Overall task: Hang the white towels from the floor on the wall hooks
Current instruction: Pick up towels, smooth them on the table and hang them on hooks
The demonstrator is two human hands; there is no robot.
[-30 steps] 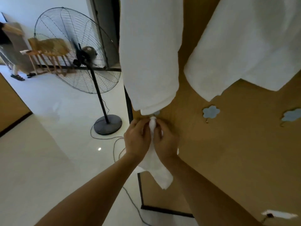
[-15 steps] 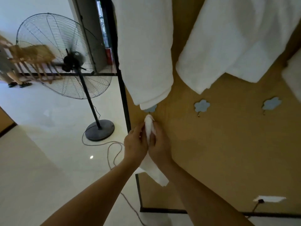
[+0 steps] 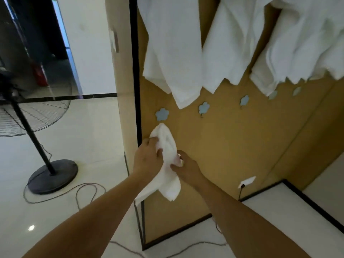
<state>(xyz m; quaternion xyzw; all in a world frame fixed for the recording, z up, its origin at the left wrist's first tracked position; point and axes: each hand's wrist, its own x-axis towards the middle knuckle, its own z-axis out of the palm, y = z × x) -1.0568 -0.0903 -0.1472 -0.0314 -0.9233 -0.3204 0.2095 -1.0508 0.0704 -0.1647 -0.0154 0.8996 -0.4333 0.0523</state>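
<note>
Both hands have shifted: the left hand (image 3: 149,157) and right hand (image 3: 184,167) grip the small white towel (image 3: 167,161), its bunched top now just below the leftmost flower-shaped hook (image 3: 162,114), not yet hung.

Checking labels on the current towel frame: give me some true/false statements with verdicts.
1. Both hands grip the small white towel. True: left hand, right hand.
2. The towel already hangs on the leftmost flower hook. False: its top sits just below it.
3. Large white towels hang above the hooks. True.
4. The standing fan is right of the wooden panel. False: it stands left.
</note>
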